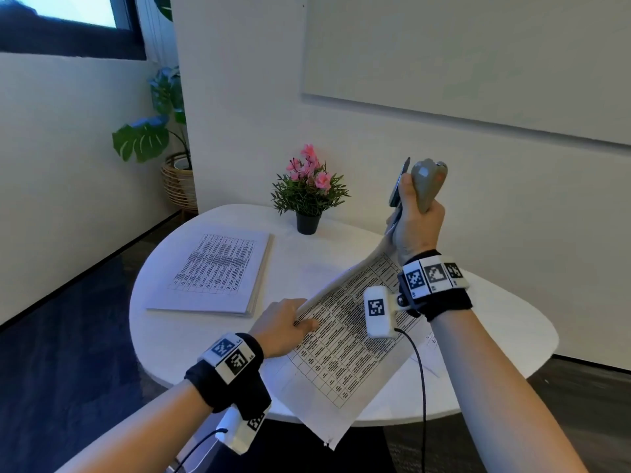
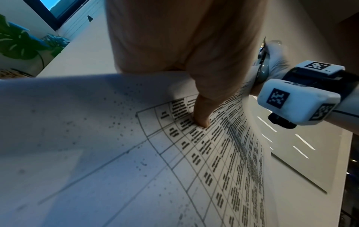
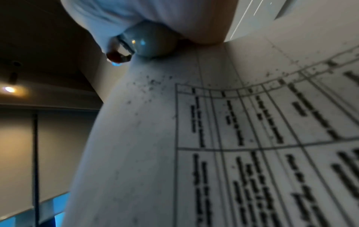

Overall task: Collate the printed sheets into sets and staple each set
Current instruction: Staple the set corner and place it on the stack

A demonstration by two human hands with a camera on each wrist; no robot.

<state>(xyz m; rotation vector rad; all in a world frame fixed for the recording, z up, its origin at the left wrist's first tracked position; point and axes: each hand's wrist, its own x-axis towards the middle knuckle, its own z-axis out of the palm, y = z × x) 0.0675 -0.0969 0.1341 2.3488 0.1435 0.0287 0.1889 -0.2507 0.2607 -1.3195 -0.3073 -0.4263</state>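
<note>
My right hand [image 1: 415,227] grips a grey stapler [image 1: 426,186] held upright above the table's far right. The top corner of a set of printed table sheets [image 1: 341,356] runs up into its jaws. The set slopes down toward me and its near corner hangs over the table's front edge. My left hand [image 1: 283,322] pinches the set's left edge, with its thumb [image 2: 202,116] pressed on the printed grid [image 2: 213,153]. In the right wrist view the stapler [image 3: 151,43] sits at the sheet's [image 3: 233,138] corner. A thick stack of printed sheets [image 1: 218,268] lies flat on the left.
The round white table [image 1: 495,336] carries a small potted plant with pink flowers [image 1: 309,189] at its far edge. A large leafy plant in a wicker basket [image 1: 177,179] stands on the floor at back left. Another sheet's edge [image 1: 432,339] peeks out under my right wrist.
</note>
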